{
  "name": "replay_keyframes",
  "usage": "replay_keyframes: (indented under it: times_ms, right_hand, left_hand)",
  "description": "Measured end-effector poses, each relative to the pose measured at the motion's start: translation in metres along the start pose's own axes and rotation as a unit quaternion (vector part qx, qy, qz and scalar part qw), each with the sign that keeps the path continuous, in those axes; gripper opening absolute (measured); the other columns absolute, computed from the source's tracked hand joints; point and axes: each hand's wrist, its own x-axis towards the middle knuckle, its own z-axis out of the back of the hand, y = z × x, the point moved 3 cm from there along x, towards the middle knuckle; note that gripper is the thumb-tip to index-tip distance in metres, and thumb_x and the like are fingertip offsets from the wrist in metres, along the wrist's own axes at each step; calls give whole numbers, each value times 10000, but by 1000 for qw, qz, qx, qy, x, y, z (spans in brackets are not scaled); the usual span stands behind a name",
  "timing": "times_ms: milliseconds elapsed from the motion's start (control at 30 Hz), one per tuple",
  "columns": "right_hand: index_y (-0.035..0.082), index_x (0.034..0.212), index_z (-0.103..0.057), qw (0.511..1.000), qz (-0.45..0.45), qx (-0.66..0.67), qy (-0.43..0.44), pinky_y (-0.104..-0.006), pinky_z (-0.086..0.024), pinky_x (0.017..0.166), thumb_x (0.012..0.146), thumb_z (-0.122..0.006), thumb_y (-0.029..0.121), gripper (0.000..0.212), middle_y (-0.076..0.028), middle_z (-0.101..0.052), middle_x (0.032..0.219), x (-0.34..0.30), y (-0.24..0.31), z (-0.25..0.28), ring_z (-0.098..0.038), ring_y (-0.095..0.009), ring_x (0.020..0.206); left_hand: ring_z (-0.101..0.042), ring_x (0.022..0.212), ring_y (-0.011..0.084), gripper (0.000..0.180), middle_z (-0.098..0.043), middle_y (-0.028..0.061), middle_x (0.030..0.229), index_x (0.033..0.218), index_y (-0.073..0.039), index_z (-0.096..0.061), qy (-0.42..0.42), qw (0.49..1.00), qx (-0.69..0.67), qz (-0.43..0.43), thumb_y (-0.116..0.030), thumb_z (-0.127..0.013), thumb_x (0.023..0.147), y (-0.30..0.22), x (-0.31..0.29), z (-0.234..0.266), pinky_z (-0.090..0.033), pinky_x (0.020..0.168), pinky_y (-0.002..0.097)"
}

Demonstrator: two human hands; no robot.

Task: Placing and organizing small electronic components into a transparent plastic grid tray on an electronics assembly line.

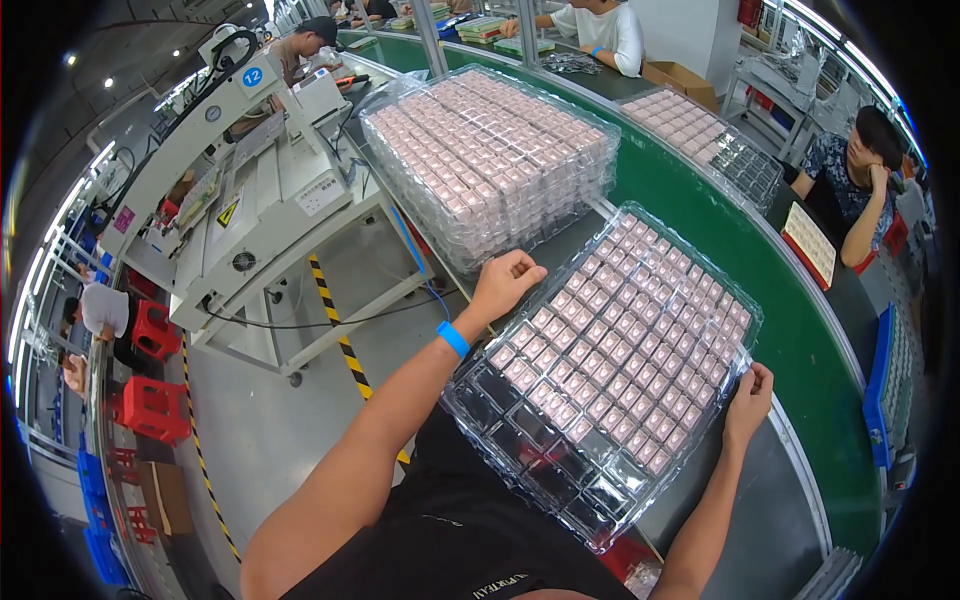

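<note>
Plastic tray (515,425) of pink pieces (605,345) on the grey desk (775,495)

Clear pockets (570,478) line the tray's near end, at seven o'clock; pink pieces fill the rows beyond. At three o'clock the right hand (750,402) bends its fingers at the rim; I cannot tell whether they clamp it. At ten o'clock the left hand (505,288) has its fingers curled by the opposite edge, any grip equally unclear. Farther off, a stack of filled trays (560,205) stands at eleven o'clock, with a green conveyor (780,285) at two.
</note>
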Motion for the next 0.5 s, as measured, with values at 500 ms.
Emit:
replay_keyframes:
  times_ms: [500]
  right_hand:
    - [-14,1068,-592,1000,14,4,-7,-240,-423,686,941,-528,107,187,-19,-555,835,1,0,-1,-488,-84,734]
  left_hand:
    - [-454,577,42,214,-539,-14,637,848,-12,-587,-9,1000,7,-14,-161,-738,822,3,1,0,-378,518,235]
